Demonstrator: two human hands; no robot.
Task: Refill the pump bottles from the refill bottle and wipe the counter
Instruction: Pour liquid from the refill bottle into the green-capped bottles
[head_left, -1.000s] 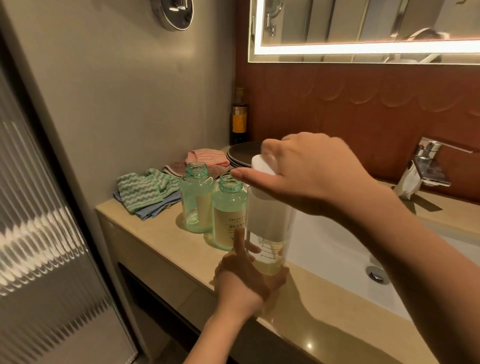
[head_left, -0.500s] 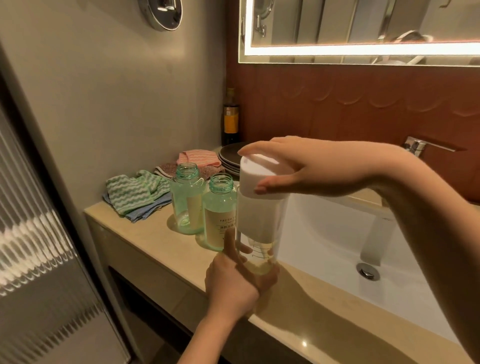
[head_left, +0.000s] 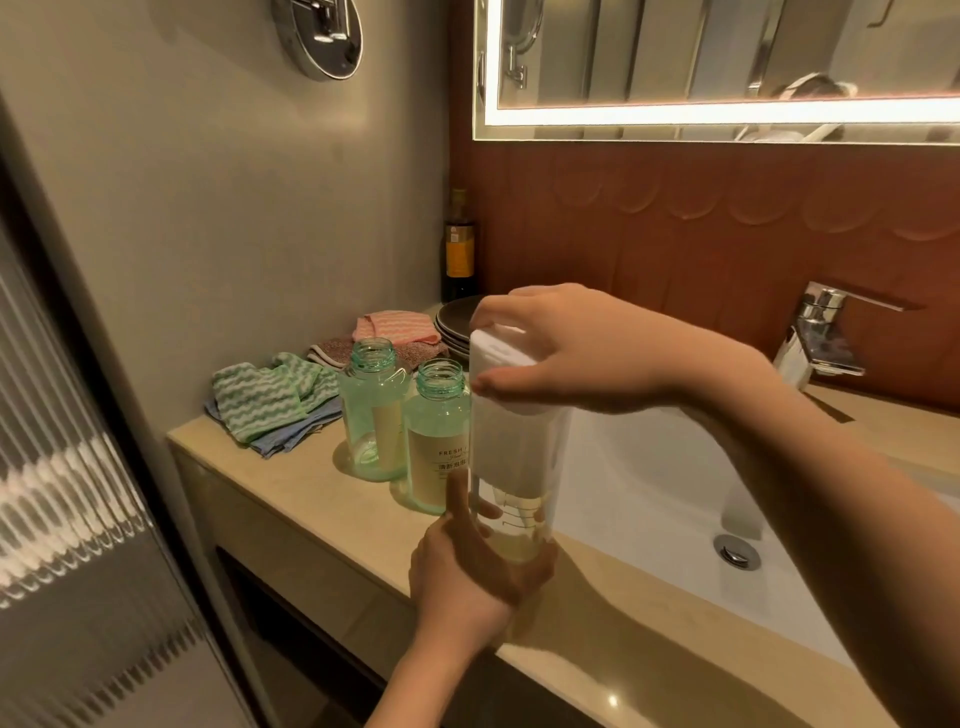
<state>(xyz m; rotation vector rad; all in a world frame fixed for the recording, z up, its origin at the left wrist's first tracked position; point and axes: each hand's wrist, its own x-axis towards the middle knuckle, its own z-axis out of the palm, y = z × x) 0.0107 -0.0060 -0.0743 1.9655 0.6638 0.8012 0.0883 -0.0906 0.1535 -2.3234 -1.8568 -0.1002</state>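
The left hand (head_left: 467, 566) wraps around the bottom of the tall refill bottle (head_left: 511, 467), standing on the counter (head_left: 311, 499) by two open green bottles (head_left: 405, 421). The right hand (head_left: 582, 348) curls around its white cap (head_left: 498, 358).

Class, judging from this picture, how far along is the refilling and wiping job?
Done: far pump bottle and near pump bottle stand open, pumps off. In hand: left hand holds the refill bottle at its base, right hand grips its white cap. Left: pouring, refitting pumps, wiping the counter; the cloths lie untouched.
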